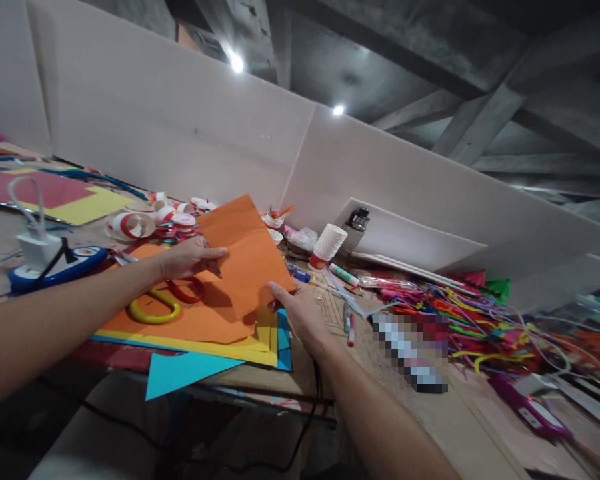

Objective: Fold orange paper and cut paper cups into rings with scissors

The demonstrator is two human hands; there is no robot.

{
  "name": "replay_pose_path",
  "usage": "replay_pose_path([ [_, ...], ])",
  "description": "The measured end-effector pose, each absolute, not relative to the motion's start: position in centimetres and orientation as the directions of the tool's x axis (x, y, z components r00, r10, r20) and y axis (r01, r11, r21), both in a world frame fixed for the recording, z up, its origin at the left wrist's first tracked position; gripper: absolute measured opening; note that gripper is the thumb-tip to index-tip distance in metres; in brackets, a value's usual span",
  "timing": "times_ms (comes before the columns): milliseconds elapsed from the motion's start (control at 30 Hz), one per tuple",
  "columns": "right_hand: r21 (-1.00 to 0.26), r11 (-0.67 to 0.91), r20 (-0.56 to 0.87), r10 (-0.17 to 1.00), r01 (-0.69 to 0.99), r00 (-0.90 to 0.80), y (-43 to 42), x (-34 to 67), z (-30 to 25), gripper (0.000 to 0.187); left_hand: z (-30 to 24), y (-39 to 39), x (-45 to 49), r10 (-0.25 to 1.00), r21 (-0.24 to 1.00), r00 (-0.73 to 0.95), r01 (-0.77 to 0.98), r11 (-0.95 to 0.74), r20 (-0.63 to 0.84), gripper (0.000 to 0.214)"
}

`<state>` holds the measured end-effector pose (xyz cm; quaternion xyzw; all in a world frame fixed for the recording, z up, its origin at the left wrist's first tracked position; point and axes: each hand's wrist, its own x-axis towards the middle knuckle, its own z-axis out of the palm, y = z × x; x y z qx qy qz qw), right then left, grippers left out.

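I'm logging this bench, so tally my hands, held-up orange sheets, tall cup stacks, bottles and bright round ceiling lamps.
Left hand, right hand: 2
Held-up orange sheet: 1
Cup stack: 1
Bottle: 1
Ceiling lamps: 2
Total: 7

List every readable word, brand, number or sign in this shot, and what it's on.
No text is legible.
Stacked paper cups: red printed mark, too small to read.
Blue power strip: markings too small.
Green-and-white marker: any lettering too small.
Long item on the cardboard: pixelated, unreadable.
Orange sheet in both hands: no print visible.
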<state>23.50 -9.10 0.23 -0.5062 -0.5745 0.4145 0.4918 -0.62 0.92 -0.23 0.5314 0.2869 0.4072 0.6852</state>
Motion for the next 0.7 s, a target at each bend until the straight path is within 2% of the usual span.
replay_pose_path([
  [167,-0.979,0.096,0.074,0.99,0.182,-0.122,-9.3,23.3,0.0,0.029,0.0,0.8,-0.6,0.886,0.958,0.461,-0.271,0.089,0.048,0.024],
  [300,-0.993,0.072,0.046,0.967,0.095,-0.249,-9.4,23.6,0.2,0.042,0.4,0.7,-0.6,0.889,0.963,0.457,-0.246,0.11,0.015,0.023],
  [400,-0.997,0.05,0.031,0.961,0.06,-0.276,-9.3,23.8,0.2,0.049,0.3,0.8,-0.7,0.866,0.983,0.5,-0.148,0.111,-0.022,0.022],
  [533,-0.998,0.051,0.041,0.955,0.026,-0.295,-8.9,23.7,-0.4,0.043,-0.1,0.7,-0.8,0.815,0.996,0.576,-0.024,0.089,-0.059,0.024],
  [700,-0.999,-0.049,-0.045,0.959,-0.006,-0.279,-8.5,23.5,-1.2,0.061,-0.2,0.4,-0.8,0.792,0.988,0.596,0.019,0.151,-0.132,0.032],
])
